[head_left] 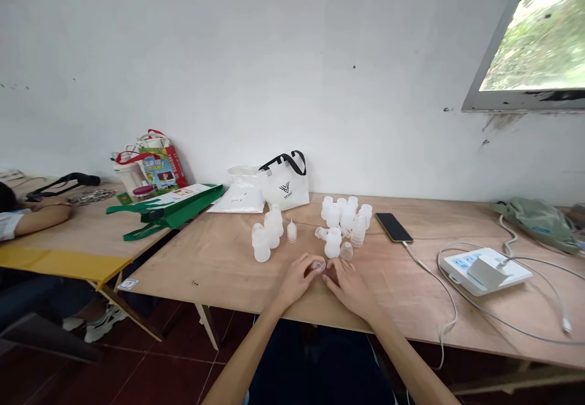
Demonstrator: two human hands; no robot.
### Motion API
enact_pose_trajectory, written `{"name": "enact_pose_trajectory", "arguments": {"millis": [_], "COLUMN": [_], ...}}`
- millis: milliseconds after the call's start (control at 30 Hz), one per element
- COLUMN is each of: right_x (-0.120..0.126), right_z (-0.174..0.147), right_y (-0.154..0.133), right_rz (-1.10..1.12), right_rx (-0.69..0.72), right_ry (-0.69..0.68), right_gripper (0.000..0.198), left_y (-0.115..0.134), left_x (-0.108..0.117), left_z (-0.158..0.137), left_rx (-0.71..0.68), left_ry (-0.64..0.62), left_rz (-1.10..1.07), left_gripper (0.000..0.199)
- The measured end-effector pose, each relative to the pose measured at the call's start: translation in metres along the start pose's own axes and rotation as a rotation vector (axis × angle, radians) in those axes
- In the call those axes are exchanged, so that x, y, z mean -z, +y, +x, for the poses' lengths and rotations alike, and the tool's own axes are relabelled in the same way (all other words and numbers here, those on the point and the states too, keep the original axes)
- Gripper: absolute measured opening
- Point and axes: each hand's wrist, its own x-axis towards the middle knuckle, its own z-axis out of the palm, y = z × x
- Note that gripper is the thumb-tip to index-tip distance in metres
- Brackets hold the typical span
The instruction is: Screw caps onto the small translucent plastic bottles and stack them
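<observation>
My left hand (299, 276) is closed, its thumb and fingertips around a small clear plastic piece (319, 265). Close beside it, my right hand (348, 281) has its fingers curled in; what they hold, if anything, is too small to make out. Just beyond the right hand stand a white translucent bottle (333, 243) and a clear dome-shaped cap (346, 251). Behind these is a group of several similar white bottles (348, 213), with a clear ribbed bottle (358, 233) at its right. Further left are more white bottles (262, 245) and a small nozzle-tipped piece (292, 231).
A phone (393, 228) on a cable and a white power strip (487, 270) lie to the right. A white bag (286, 187), a white plastic package (242, 197) and a green bag (183, 207) sit at the back left. Another person's arm (44, 217) rests on the neighbouring table.
</observation>
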Motion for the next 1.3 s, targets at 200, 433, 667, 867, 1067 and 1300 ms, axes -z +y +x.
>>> {"name": "enact_pose_trajectory", "arguments": {"millis": [200,433,667,867,1067,1300], "right_x": [0.007,0.009,0.008,0.011,0.007,0.007], "right_z": [0.003,0.008,0.005,0.007,0.008,0.008], "right_y": [-0.006,-0.002,-0.009,-0.011,-0.005,-0.011], "right_rz": [0.532,0.752,0.609,0.704,0.896,0.932], "right_rx": [-0.172,-0.225,-0.235,-0.235,-0.294,-0.309], "right_ry": [-0.012,0.056,0.112,0.098,0.11,0.042], "right_gripper": [0.032,0.04,0.035,0.035,0.038,0.041], "left_y": [0.008,-0.001,0.002,0.003,0.004,-0.006], "left_x": [0.0,-0.01,-0.014,-0.013,-0.014,-0.018], "left_z": [-0.001,0.002,0.002,0.002,0.001,0.002], "left_rx": [0.024,0.027,0.163,0.181,0.158,0.187], "left_ry": [0.028,0.159,0.201,0.113,0.178,0.236], "left_rz": [-0.247,-0.305,-0.517,-0.424,-0.301,-0.301], "left_gripper": [0.027,0.041,0.038,0.031,0.027,0.026]}}
